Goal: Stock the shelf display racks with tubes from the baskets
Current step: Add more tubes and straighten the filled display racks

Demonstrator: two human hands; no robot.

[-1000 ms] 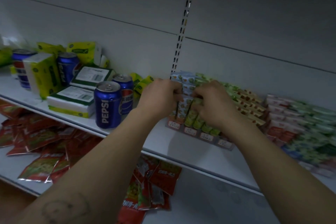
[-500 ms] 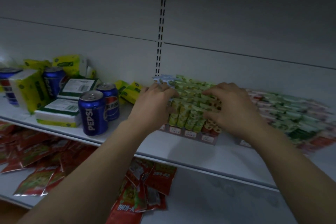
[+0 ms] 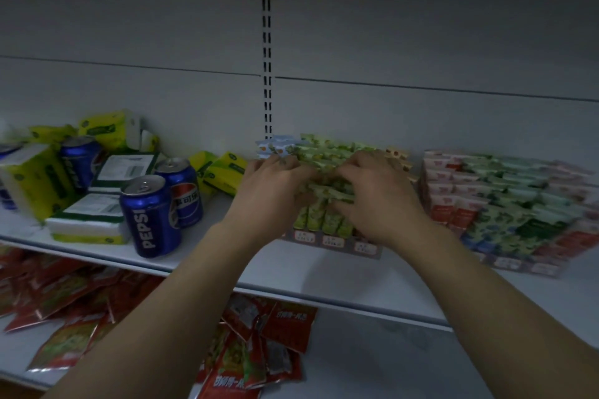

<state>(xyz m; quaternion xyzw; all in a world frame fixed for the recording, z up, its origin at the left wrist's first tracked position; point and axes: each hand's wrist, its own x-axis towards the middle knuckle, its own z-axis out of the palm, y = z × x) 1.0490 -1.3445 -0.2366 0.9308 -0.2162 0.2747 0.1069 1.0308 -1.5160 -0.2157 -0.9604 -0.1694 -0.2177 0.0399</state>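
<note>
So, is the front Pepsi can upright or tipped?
Upright: the front Pepsi can stands on the shelf, its lid facing up.

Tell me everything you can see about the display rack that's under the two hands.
The display rack sits on the white shelf, near the back wall, beside a second rack. It holds stepped rows of mostly green printed tubes, with bluish ones at the upper left. Small price labels line its front edge. The left hand and right hand rest on the tubes, hiding its middle.
</note>
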